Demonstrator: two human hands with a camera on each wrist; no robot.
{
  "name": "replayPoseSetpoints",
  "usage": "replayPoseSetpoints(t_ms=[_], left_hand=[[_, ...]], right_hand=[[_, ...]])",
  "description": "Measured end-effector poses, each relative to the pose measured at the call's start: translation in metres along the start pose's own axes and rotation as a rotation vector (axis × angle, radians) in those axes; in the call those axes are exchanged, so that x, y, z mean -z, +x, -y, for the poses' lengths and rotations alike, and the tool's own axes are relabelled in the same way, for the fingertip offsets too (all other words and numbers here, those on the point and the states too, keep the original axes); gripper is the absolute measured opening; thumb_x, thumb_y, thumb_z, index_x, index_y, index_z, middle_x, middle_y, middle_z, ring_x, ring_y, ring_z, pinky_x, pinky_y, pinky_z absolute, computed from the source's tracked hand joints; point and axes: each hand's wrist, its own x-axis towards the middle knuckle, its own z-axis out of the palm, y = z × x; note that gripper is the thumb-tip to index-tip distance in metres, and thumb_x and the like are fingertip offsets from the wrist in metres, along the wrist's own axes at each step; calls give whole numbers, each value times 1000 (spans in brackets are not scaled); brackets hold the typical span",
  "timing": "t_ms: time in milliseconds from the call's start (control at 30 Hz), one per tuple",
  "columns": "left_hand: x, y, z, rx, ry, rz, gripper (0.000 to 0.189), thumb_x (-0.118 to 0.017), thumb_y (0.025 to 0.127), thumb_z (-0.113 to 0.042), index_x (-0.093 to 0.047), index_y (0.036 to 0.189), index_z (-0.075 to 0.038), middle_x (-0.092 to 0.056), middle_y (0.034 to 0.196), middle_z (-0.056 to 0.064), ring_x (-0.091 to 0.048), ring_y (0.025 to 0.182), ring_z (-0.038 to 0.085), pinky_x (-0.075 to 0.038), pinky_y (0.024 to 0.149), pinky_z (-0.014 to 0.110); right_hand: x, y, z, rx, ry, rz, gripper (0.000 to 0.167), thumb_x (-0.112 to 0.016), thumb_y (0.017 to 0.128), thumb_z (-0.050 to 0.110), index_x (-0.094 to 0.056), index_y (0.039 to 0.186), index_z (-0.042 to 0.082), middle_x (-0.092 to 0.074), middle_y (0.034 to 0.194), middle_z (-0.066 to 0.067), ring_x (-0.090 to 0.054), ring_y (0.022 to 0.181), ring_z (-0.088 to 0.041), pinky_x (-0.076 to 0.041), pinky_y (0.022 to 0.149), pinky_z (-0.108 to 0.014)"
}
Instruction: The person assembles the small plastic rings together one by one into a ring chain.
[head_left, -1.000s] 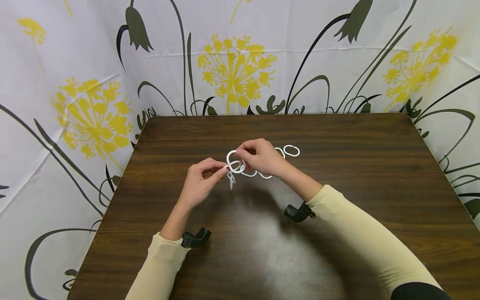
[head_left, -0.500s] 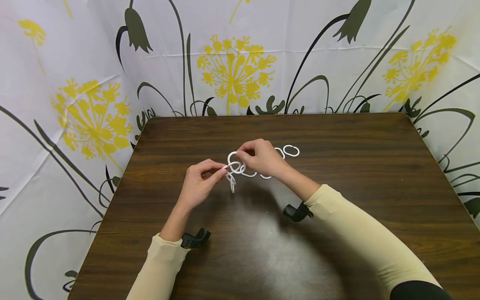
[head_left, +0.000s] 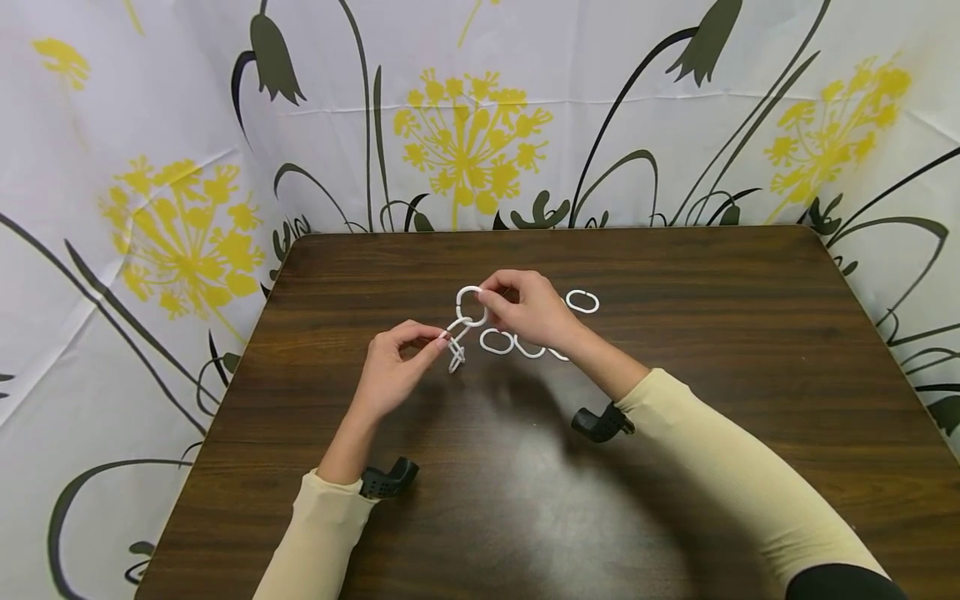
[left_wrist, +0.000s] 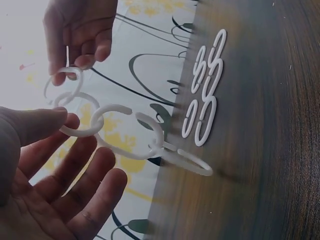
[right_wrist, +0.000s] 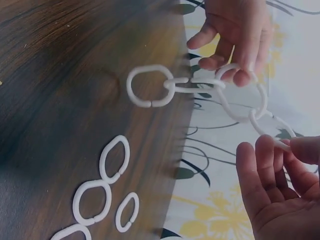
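My left hand (head_left: 397, 367) pinches a white plastic chain link (left_wrist: 82, 133) between thumb and forefinger, above the table. Another white link (left_wrist: 80, 85) is hooked through it, and my right hand (head_left: 531, 311) grips that one by its side with thumb and fingertips. From the left hand's link hangs a further joined link (right_wrist: 150, 68) at the chain's free end, with one link between, its small gap showing in the right wrist view. The two hands stand a short way apart, the right one higher and farther from me. Whether the right hand's link is fully closed I cannot tell.
Several loose white links lie on the brown wood-grain table (head_left: 675, 333), among them a near link (right_wrist: 76, 201) and a far one (head_left: 582, 291). My right hand and forearm partly cover them in the head view. A flowered curtain (head_left: 600, 50) hangs behind the table.
My right hand has moved slightly up and away, drawing its link up from the left hand's link. The two links now stretch out in line. The left hand has shifted slightly left.
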Motion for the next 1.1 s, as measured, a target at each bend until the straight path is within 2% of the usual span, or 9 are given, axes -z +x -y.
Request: replayPoseSetpoints(t_ms=[100,233,300,333,467,633,800,933,1100], left_hand=[[0,0,-1,17,-2,15,16,-71,91,-12,-74,102,-1,-70,91,10,-64,79,23,-53,66,24],[1,-2,-23,48,-16,30,23,-67,93,-7,-69,112,6,-69,96,19,-65,83,30,-52,65,20],[1,-1,-24,61,-36,22,29,-66,94,-6,-65,119,7,-68,99,21,-65,84,29,-54,66,22],[1,0,-25,62,-50,15,30,-66,94,-7,-64,121,7,-68,99,21,-65,84,30,-54,65,24],[-2,5,-9,42,-149,-36,30,-65,96,-14,-65,121,3,-68,100,20,-68,83,26,-58,66,33],[-3,6,-12,10,-225,-92,23,-64,97,-15,-69,111,3,-68,100,23,-67,80,29,-57,63,30],[-3,6,-15,5,-244,-104,21,-63,96,-10,-69,109,5,-68,105,25,-67,80,26,-57,63,28],[-2,6,-15,-1,-253,-107,20,-64,96,-9,-69,108,6,-67,105,28,-66,77,20,-57,63,29],[-1,5,-13,8,-265,-102,20,-64,96,-9,-69,108,7,-65,105,32,-66,76,19,-57,63,27]], right_hand=[[-3,1,0,-5,98,13,13,-63,96,9,-68,98,-2,-66,71,-11,-68,71,-37,-57,60,-33],[-7,2,1,-30,230,46,12,-63,95,4,-67,99,-6,-68,75,-14,-67,79,-44,-59,64,-41],[-9,2,1,-45,263,61,12,-62,95,2,-66,100,-8,-69,76,-15,-67,81,-46,-59,64,-41],[-9,1,1,-52,267,67,12,-62,95,2,-66,101,-8,-69,77,-15,-67,81,-45,-59,63,-40],[-12,0,2,-73,279,86,13,-63,95,4,-66,102,-7,-70,78,-15,-70,79,-36,-59,63,-38],[-12,1,2,-73,281,94,12,-63,95,3,-67,102,-6,-70,82,-17,-70,73,-21,-59,67,-44],[-8,2,-6,-74,273,120,15,-65,94,4,-67,104,-7,-69,92,-23,-71,77,-24,-59,67,-41],[-6,2,-20,-72,114,140,12,-68,91,5,-71,100,-3,-71,87,-18,-68,70,-24,-56,62,-28],[-11,-1,-45,-29,-242,192,9,-70,90,9,-76,94,5,-72,79,-4,-63,67,-17,-48,64,-26]])
